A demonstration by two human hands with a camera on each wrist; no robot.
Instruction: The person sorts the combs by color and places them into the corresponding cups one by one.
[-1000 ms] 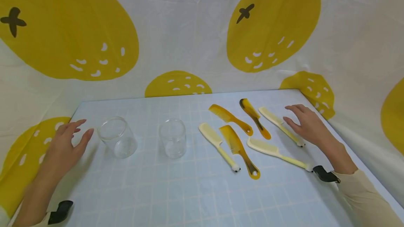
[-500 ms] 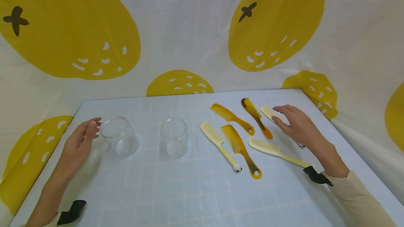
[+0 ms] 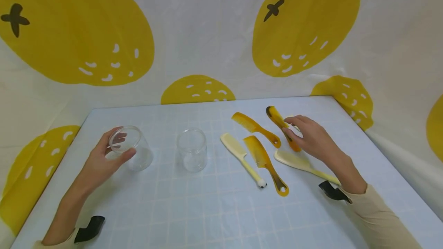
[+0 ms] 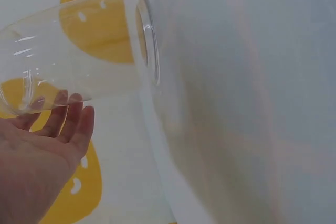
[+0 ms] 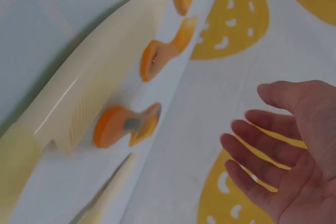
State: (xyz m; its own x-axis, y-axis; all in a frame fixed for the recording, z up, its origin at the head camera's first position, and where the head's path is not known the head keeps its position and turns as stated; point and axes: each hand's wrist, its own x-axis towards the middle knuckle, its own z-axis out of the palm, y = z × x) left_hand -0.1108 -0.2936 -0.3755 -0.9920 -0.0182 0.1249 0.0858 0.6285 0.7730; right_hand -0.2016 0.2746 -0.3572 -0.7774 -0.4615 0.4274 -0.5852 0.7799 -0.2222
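Note:
In the head view my left hand [image 3: 100, 164] reaches around the left clear glass cup [image 3: 142, 158], fingers behind it and thumb in front. The left wrist view shows the loosely bent fingers beside the cup's wall [image 4: 100, 40]; whether they touch it I cannot tell. My right hand [image 3: 316, 139] hovers, relaxed and holding nothing, over the combs at the right. Nearest it are an amber comb with dark patches [image 3: 275, 115], a cream comb [image 3: 294, 160] and another cream comb [image 5: 107, 190], mostly hidden under the hand in the head view.
A second clear glass cup [image 3: 192, 153] stands upright mid-table. Left of the right hand lie two amber combs, one farther back [image 3: 247, 122] and one nearer [image 3: 264, 160], and a cream comb [image 3: 235, 147]. A white cloth [image 3: 207, 30] with yellow fruit hangs behind the table.
My left hand has moved right, from beside the left glass cup to around it. The right hand has moved left over the combs, covering most of the far-right cream one.

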